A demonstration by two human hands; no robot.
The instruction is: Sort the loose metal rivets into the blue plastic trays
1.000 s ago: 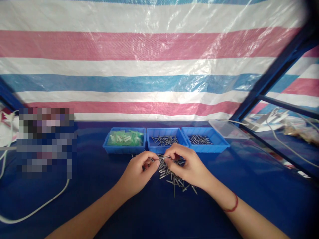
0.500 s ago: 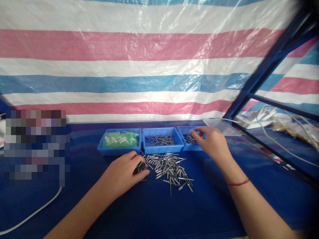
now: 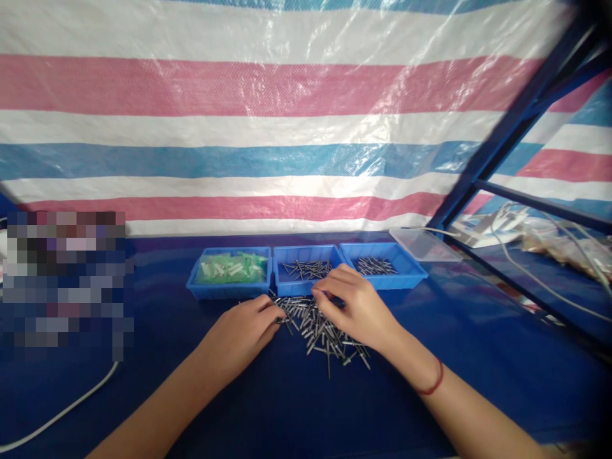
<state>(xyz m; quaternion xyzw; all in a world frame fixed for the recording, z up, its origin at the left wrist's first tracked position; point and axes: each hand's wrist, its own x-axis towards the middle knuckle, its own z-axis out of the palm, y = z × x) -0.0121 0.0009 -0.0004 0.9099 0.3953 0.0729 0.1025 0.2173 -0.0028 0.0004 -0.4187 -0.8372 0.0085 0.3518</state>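
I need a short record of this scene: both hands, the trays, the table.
Left hand: fingers curled at the left edge of a loose pile of small grey metal pins
Right hand: fingers on the pile's far side
Trays: three blue plastic trays behind the pile; left one holds pale green pieces, others pins
Table: dark blue cloth surface

Both bare forearms reach forward and converge. The left hand (image 3: 241, 331) lies palm down, fingers (image 3: 266, 308) curled under. The right hand (image 3: 356, 309) arches close beside it, fingertips bunched, pointing left.
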